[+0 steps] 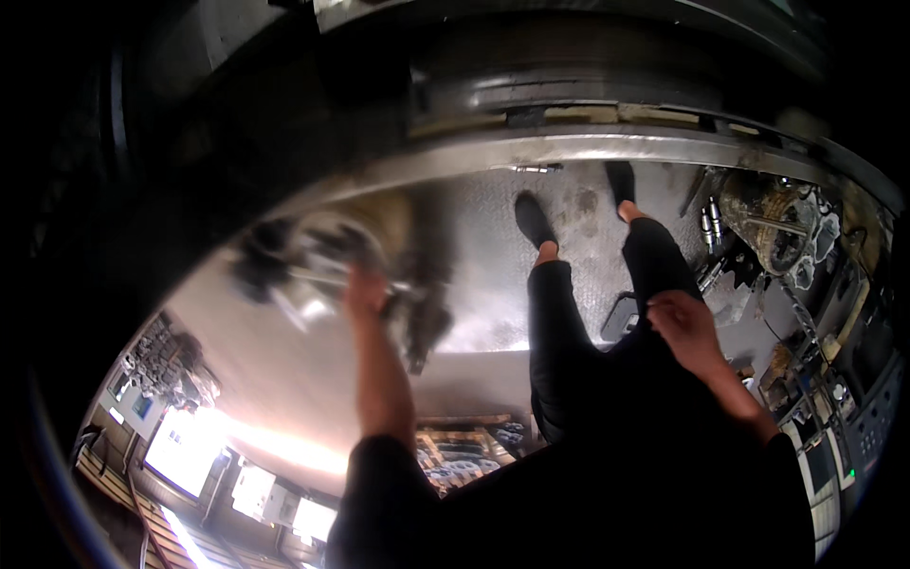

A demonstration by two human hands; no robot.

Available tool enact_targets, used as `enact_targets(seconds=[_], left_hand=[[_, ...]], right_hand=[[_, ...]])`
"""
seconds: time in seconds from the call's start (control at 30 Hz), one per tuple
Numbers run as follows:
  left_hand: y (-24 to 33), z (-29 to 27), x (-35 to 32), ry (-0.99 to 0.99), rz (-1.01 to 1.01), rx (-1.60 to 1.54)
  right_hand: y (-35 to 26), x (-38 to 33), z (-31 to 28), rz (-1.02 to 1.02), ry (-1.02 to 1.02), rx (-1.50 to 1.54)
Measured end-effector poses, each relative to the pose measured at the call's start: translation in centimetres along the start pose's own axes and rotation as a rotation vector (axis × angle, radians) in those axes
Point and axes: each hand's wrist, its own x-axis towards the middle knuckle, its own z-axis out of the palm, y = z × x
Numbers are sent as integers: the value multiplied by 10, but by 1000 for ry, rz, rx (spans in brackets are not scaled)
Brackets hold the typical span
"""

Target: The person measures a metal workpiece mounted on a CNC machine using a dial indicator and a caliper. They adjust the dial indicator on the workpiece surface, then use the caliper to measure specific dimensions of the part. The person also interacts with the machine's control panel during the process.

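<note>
Left hand [366, 290] is at the near side of the blurred metal part [327, 248], right hand [679, 322] well rightward; I cannot tell either grip.

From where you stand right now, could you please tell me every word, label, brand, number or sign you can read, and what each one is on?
No text can be read anywhere in this picture.
Panel at the right edge: any markings are too small and dark.
Metal part at the left hand: too blurred to show any.
Dark flat thing near the right hand: nothing legible.
</note>
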Motion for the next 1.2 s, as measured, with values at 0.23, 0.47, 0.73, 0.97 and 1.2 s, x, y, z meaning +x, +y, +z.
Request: enact_targets(seconds=[0.23,0.47,0.73,0.97,1.2], left_hand=[[-70,196,-271,135,-132,141],[-36,550,-402,-136,9,809],[78,810,-439,-674,875,1767],[239,897,-461,-342,1123,1396],[272,947,-355,-518,723,1345]], right_hand=[[-73,23,-4,-374,-253,-175],[-157,15,-18,-526,-154,-18],[-281,36,-172,-540,300,695],[-275,95,-275,-526,644,156],[-314,122,-299,-503,425,352]])
